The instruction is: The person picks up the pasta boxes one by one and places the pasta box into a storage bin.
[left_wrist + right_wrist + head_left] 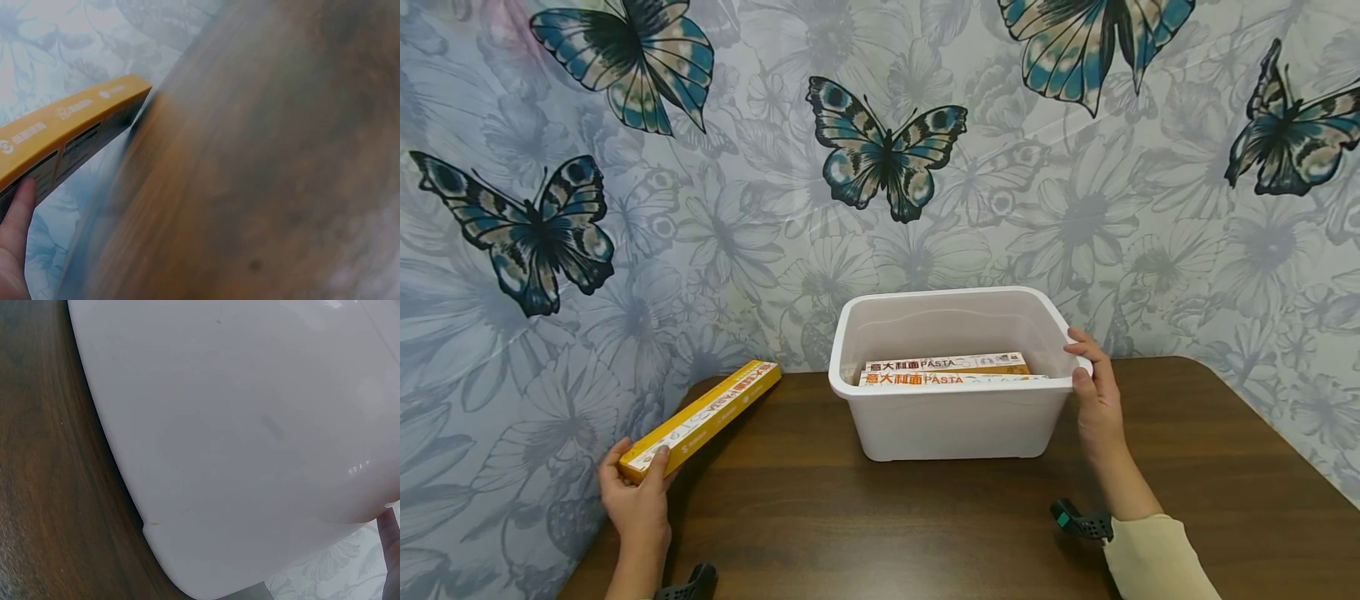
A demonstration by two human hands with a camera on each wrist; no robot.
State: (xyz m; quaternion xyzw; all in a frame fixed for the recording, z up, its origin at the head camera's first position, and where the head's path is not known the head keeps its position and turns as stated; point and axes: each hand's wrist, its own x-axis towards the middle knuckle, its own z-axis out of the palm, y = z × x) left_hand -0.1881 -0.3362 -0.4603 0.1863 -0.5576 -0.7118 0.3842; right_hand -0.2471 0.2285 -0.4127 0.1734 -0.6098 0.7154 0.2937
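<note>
My left hand (638,504) grips the near end of a long yellow pasta box (703,421), thumb on one side and fingers on the other. The box slants up and away over the table's left edge, its white printed face upward. In the left wrist view a finger presses the side of the pasta box (75,119). On the right, my right hand (1099,400) holds the rim of a white plastic bin (955,425), thumb in front and fingers behind the corner. Two more pasta boxes (947,364) lie inside the bin, their lower parts hidden by its front wall.
The bin stands on a dark brown wooden table (850,533) near its back edge. Behind rises a wall covering (745,275) with butterflies and pale flowers. A dark band (1081,521) is on the right wrist, beside a light sleeve (1157,558).
</note>
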